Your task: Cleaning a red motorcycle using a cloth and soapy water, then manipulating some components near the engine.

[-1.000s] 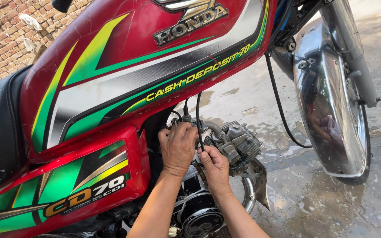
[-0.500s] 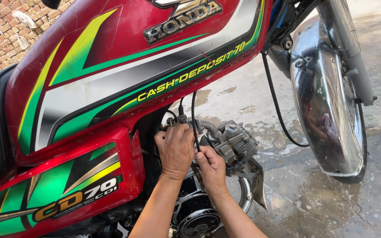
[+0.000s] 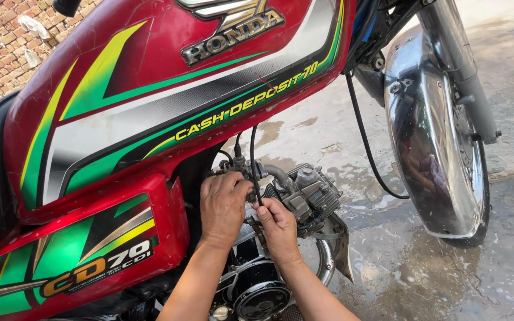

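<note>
Left hand: the left hand (image 3: pixel 224 205) is at the centre of the frame, just under the red fuel tank (image 3: pixel 150 101). Its fingers are curled over the carburettor (image 3: pixel 240 169), which it touches from the left side; how firmly it grips is hidden by the back of the hand.
Right hand: the right hand (image 3: pixel 278 223) is just beside it, lower and to the right. Its fingers are pinched closed near a thin black cable (image 3: pixel 253 160); I cannot tell if they hold the cable or a small part behind it.
Carburettor: it sits directly above both hands, between the tank and the grey engine cylinder (image 3: pixel 310 193).
Key relation: the cable runs almost vertical, from the tank edge down to the fingertips. The left hand is nearer to the carburettor.
Around: chrome front mudguard (image 3: pixel 429 137) at the right, wet concrete floor (image 3: pixel 447 273) at the lower right.
</note>
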